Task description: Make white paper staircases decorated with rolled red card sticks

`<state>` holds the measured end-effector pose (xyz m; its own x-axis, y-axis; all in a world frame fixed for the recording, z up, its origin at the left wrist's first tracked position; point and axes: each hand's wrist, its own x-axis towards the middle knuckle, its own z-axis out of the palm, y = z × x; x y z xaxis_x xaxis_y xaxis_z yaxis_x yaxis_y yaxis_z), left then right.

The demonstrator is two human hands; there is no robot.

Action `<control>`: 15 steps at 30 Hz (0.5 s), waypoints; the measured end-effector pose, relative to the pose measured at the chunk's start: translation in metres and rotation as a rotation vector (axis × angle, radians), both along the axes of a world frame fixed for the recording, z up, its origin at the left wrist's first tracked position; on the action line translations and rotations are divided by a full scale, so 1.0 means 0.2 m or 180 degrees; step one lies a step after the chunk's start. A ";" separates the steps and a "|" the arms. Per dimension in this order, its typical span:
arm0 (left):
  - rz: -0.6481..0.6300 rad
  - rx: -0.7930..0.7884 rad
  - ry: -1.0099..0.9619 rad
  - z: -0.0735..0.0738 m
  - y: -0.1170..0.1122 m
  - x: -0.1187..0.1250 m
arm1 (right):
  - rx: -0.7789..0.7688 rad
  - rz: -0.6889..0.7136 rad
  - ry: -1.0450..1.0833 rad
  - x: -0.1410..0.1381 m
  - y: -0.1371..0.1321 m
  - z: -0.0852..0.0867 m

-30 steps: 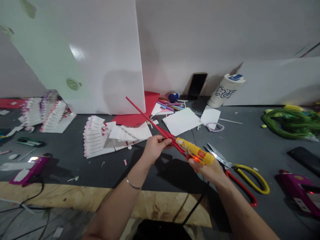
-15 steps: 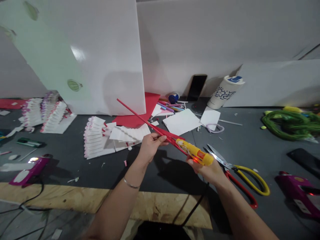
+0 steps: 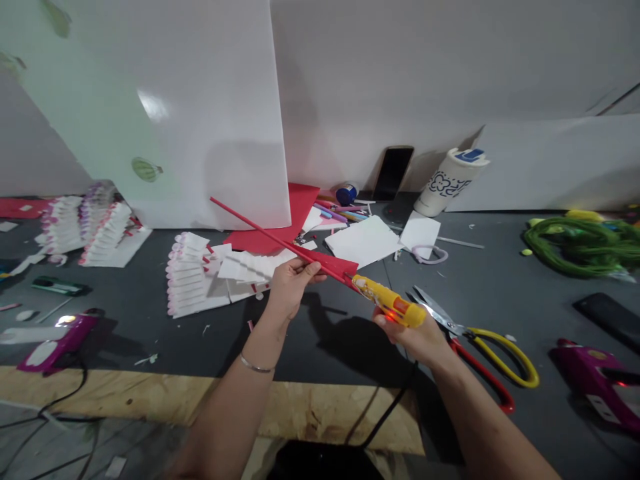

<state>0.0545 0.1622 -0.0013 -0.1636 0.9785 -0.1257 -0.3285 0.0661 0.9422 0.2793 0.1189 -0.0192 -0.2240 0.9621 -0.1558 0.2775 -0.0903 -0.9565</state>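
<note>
Left hand: your left hand [image 3: 295, 283] is closed in a pinch, thumb against fingers, on the red paper strip [image 3: 260, 229]; a silver bangle [image 3: 257, 365] circles that wrist.
Red paper strip: held above the dark tabletop [image 3: 215, 350], its thin end slanting up and away to the left, its wider, flat end near the glue gun.
Right hand: your right hand [image 3: 413, 337] is wrapped around the yellow glue gun [image 3: 390, 303], a red light glowing near your grip.
Nozzle: pointed at the strip's wide end; it seems to touch the paper, though your view is too small to be sure.
Scissors: just beside your right hand lie the scissors [image 3: 456, 329], blades slightly apart, one handle yellow and the other red.
Left of centre: white pleated pieces [image 3: 193, 280] with pink tips lie near your left hand, before a red sheet [image 3: 301, 203].
Behind your hands: white cards [image 3: 363, 241] lie flat; farther back, a phone [image 3: 394, 173] leans on the wall beside a patterned tumbler [image 3: 447, 183].
Far right: a green bundle [image 3: 575, 250] rests beyond a magenta device [image 3: 595, 380].
</note>
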 end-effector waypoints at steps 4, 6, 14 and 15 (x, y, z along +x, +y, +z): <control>0.0129 0.0016 -0.0071 0.01 0.01 -0.03 | 0.0122 -0.0147 -0.0250 0.01 0.01 -0.02; 0.0190 0.0021 -0.0107 0.02 0.02 -0.04 | 0.0324 -0.0221 -0.0532 0.03 0.03 -0.02; 0.0221 0.0036 -0.0154 0.05 0.00 -0.04 | 0.1764 0.0021 -0.2553 0.09 0.13 -0.13; 0.0213 0.0039 -0.0159 0.05 0.00 -0.04 | 0.1914 0.0077 -0.2690 0.09 0.13 -0.15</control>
<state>0.0468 0.1628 0.0078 -0.2226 0.9671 -0.1235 -0.3784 0.0310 0.9251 0.2980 0.1445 -0.0482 -0.2851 0.9296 0.2335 0.8743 0.3521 -0.3342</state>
